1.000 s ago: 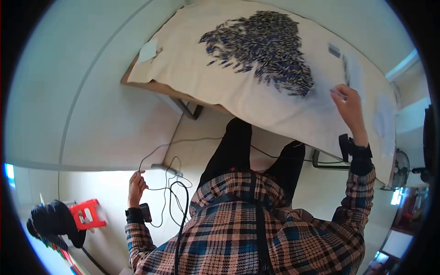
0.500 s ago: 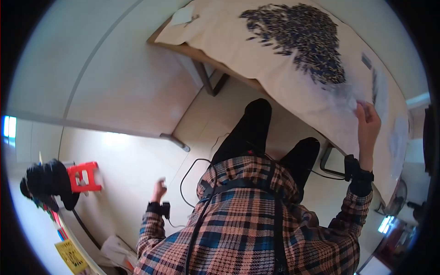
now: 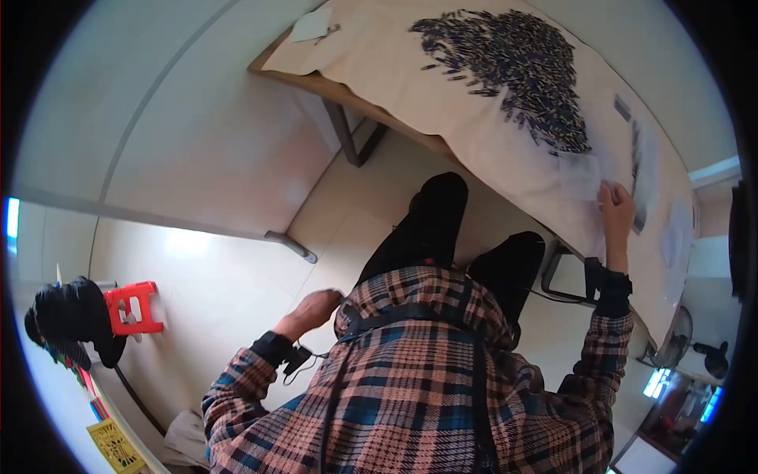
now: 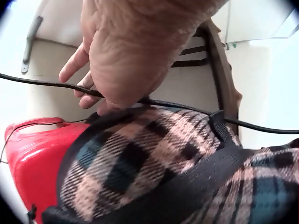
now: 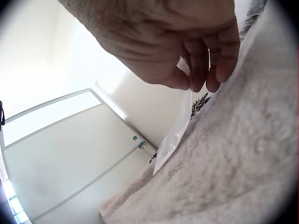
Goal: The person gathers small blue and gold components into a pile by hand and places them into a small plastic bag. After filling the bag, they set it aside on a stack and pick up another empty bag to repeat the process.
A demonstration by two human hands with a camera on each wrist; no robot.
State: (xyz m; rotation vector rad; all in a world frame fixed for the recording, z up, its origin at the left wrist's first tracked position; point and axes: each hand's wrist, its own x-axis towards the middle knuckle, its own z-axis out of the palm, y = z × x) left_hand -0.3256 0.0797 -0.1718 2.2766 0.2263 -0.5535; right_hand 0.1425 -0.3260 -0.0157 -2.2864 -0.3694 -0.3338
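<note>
My right hand [image 3: 617,209] pinches the edge of a clear plastic bag [image 5: 173,140] between thumb and fingertips, low over the cloth-covered table [image 3: 442,103]. The bag reaches towards the near tip of a large pile of small dark pen-like pieces [image 3: 521,67]. Away from the table, my left hand [image 3: 312,310] is at the waist beside the plaid shirt [image 3: 410,363]. A black cable [image 4: 42,83] runs through its loosely curled fingers [image 4: 74,65] in the left wrist view, partly hidden behind the palm.
Further right on the cloth lie a small grey block [image 3: 622,107] and more clear plastic [image 3: 677,233]. A white sheet [image 3: 312,26] lies at the far left corner. On the floor side stands a red stool [image 3: 134,308] beside a dark garment [image 3: 75,316]. A fan [image 3: 677,336] stands at right.
My left hand has come from the far left in to the waist. The right hand stays at the bag near the pile. The head view has shifted, moving the table up and right.
</note>
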